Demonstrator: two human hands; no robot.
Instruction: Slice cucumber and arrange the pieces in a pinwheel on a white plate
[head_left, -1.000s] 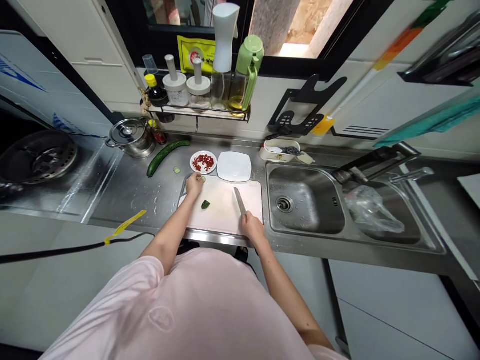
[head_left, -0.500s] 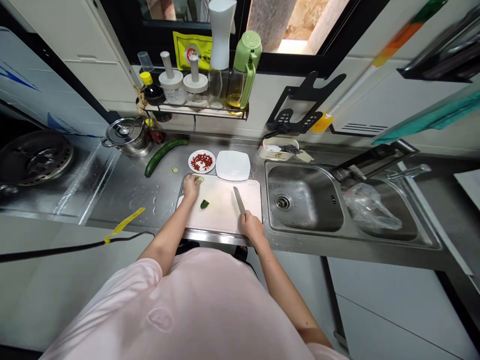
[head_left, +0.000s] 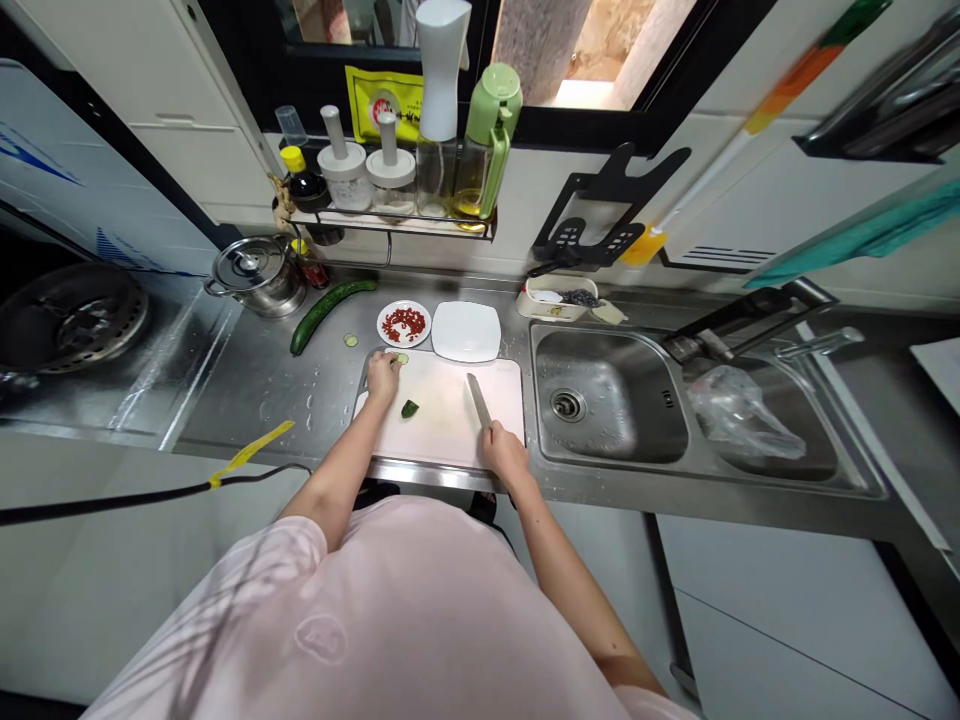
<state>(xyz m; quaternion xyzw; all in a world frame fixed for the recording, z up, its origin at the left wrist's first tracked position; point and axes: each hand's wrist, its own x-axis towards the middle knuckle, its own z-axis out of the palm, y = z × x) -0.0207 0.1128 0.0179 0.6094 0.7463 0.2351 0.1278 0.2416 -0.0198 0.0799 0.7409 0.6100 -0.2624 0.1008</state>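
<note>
- Thin cucumber slice, pale green, at top edge of white cutting board; dark-skinned cucumber chunk mid-board.
- Left hand curled just beside slice; whether it grips, cannot tell.
- Right hand closed around kitchen knife, blade over board.
- Round plate holds chopped red chilli.

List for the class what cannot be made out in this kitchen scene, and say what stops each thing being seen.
All from the head view:
- Handle of the knife: hidden inside the right hand.
- Cucumber slice: partly covered by the left hand.
- Small bottle: partly hidden behind the steel pot.
- Label of the dark bottle: too small to read.
- Rack: blurred and cut off by the picture's edge.
</note>
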